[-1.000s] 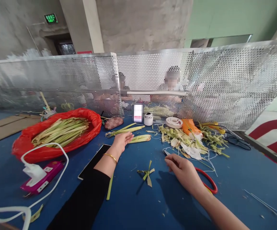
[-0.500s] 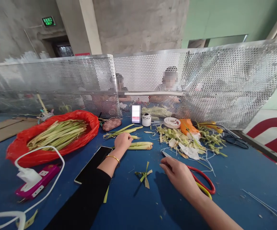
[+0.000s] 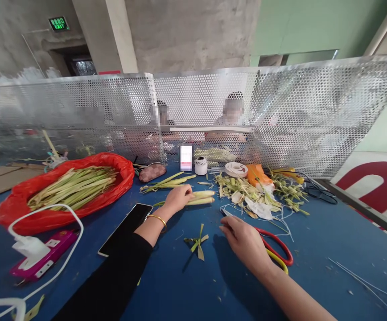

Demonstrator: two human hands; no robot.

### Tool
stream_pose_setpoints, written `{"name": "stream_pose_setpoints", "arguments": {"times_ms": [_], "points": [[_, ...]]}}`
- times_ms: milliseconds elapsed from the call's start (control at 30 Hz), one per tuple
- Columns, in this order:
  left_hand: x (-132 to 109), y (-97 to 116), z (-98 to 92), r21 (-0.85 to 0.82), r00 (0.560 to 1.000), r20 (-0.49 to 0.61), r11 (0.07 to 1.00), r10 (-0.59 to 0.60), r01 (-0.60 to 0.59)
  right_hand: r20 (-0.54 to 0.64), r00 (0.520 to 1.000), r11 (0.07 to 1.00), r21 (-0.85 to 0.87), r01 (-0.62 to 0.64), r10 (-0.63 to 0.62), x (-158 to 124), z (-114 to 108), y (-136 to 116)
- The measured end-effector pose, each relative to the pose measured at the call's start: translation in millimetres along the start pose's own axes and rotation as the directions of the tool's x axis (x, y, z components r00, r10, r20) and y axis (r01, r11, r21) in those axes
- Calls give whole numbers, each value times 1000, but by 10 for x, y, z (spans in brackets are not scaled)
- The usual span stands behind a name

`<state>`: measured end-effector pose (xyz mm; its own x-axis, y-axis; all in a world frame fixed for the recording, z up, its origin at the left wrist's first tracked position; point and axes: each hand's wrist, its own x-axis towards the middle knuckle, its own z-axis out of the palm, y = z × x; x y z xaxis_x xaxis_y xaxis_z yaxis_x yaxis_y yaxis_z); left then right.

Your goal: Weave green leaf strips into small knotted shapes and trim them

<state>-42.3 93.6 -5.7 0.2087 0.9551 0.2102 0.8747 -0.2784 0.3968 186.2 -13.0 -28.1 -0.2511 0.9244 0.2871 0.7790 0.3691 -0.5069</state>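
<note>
My left hand [image 3: 179, 199], with a gold bangle at the wrist, is closed on a pale green leafy stalk [image 3: 204, 195]. A similar stalk lies just below it; the fingers cover their left ends. My right hand [image 3: 243, 238] is held over the table with its fingers curled together; whatever is in them, if anything, is hidden. Behind and under it lie scissors with red and yellow handles [image 3: 285, 257], the blades partly covered by the hand. Between the hands lies a small knotted piece of green leaf [image 3: 197, 243]. More stalks [image 3: 170, 182] lie beyond my left hand.
A red plastic bag [image 3: 4, 214] of long leaf strips, a phone [image 3: 125, 229] and a purple power strip [image 3: 43, 256] are at the left. Leaf scraps [image 3: 247, 196], a tape roll [image 3: 236, 170] and thread lie right. A perforated metal screen [image 3: 210, 98] stands behind; people sit beyond it.
My left hand has moved slightly right with the stalk, whose tip now lines up with the one below. My right hand keeps its curled pose. The view has shifted a little.
</note>
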Motion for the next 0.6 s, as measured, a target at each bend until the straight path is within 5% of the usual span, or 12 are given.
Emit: {"name": "stream_pose_setpoints", "arguments": {"times_ms": [133,267,467,533,600], "points": [[-34,356,-157,-33,993,-71,995,94,-97,-299,954,999,25,-32,38,35,-52,50],[-105,709,-232,-68,976,5,974,219,-218,-500,865,999,16,-41,43,92,-196,125],[-113,908,-213,-103,944,76,944,322,-314,-138,987,991,117,-60,76,138,-267,240],[-114,913,-197,-120,949,-11,941,316,-315,-130,981,976,179,-121,146,150,-252,263],[-148,923,-154,-189,952,-228,950,204,-249,-168,962,959,221,-177,216,164,-244,275]]}}
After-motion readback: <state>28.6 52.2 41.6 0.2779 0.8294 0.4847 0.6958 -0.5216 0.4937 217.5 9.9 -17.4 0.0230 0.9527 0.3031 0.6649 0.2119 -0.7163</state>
